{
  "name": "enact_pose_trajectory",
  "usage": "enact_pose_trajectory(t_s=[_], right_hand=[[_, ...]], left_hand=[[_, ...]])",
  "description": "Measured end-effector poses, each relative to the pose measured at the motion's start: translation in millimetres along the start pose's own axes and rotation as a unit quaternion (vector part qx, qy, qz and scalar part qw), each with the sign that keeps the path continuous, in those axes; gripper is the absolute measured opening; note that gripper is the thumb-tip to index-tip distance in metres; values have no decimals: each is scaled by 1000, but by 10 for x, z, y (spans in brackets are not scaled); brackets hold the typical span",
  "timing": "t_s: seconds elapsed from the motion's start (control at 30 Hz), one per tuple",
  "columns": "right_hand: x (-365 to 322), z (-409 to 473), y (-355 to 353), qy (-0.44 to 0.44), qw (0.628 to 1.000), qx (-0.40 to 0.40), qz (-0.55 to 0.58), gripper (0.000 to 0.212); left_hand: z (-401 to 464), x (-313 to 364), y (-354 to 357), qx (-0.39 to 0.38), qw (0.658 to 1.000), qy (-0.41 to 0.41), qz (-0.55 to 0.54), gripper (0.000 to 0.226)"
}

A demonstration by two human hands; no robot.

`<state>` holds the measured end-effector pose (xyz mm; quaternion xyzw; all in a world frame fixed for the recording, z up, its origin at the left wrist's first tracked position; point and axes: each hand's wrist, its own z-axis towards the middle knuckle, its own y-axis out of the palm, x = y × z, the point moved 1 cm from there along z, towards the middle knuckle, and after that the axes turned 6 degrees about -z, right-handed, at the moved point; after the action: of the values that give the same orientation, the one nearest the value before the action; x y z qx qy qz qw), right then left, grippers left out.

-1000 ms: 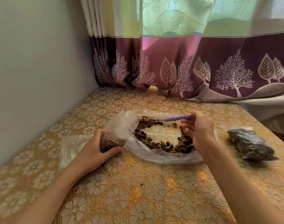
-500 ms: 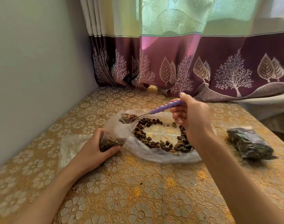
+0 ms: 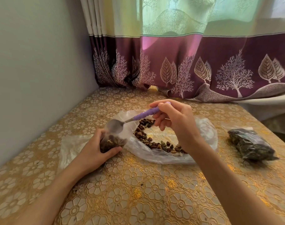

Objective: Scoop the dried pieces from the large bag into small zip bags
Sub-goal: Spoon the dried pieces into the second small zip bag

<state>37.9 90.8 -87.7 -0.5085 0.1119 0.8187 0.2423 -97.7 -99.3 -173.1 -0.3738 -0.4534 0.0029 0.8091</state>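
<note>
Left of the large bag on the counter, left hand grips small zip bag, part filled. Right hand pinches purple spoon, bowl over the small bag's mouth. Dried pieces lie in the large bag. Filled dark bag well right.

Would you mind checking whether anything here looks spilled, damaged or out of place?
Nothing stands out. The dried pieces stay inside the large bag, and the spoon sits at the mouth of the small zip bag.
</note>
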Motion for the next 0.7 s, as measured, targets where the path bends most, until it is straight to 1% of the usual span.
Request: enact_pose_trajectory(t_s=[0.13,0.23,0.3,0.37,0.5,0.7], right_hand=[[39,51,-144,37,996,59,57,21],[101,93,-299,81,980,137,120,26],[157,109,-396,112,966,191,136,31],[218,119,-493,137,958,225,113,33],[297,162,-724,175,953,241,63,34],[371,176,-887,164,951,254,-57,37]], left_hand=[[4,4,0,-1,1000,-1,-12,74],[-1,19,2,-1,1000,2,-11,73],[-5,30,-1,-3,1000,2,-8,71],[-8,36,-4,-3,1000,3,-7,71],[-14,37,-6,-4,1000,-1,-10,72],[-10,28,1,-7,1000,-7,-13,68]])
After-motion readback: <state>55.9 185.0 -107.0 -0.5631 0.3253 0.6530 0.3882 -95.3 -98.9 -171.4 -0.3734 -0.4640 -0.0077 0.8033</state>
